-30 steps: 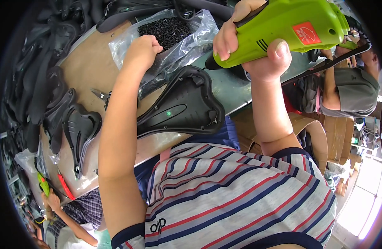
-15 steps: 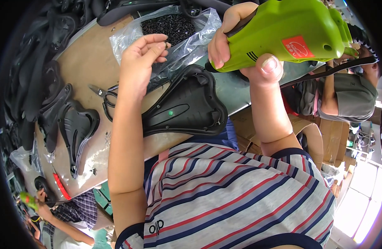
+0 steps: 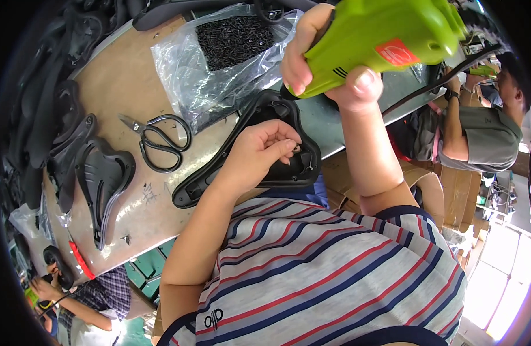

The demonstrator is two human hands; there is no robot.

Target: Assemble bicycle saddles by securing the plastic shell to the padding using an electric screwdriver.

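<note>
Checker: Saddle (image 3: 285, 173) lies hollow side up on the surface (image 3: 121, 92), under your left hand (image 3: 260, 150), with its wide end close to the near edge. How is your grip?

Helper: On the left, your thumb and fingertips are together on a small piece (image 3: 296, 147); it may be a screw, but it is too small for being certain. Your right hand (image 3: 358, 99) is wrapped firmly around the green power tool (image 3: 372, 43), and the black nose (image 3: 287, 92) is right by the far rim. Whether they touch, I cannot tell.

Checker: Then what can go wrong for you?

Helper: In my judgement, first, the small piece can slip, because only your fingertips keep it. If it drops in the dark hollow, you will hardly find it. Second, the tool can come down on your left fingers, because both your hands are over the same narrow place. Pressing the switch too early would make this worse.

Checker: And the saddle itself?

Helper: I see no clamp on it. A hard push at the wide end could tilt it, or slide it toward your striped shirt (image 3: 335, 259). Please mind also the open plastic bag (image 3: 190, 81): a bump could spill the black screws (image 3: 236, 43).
</note>
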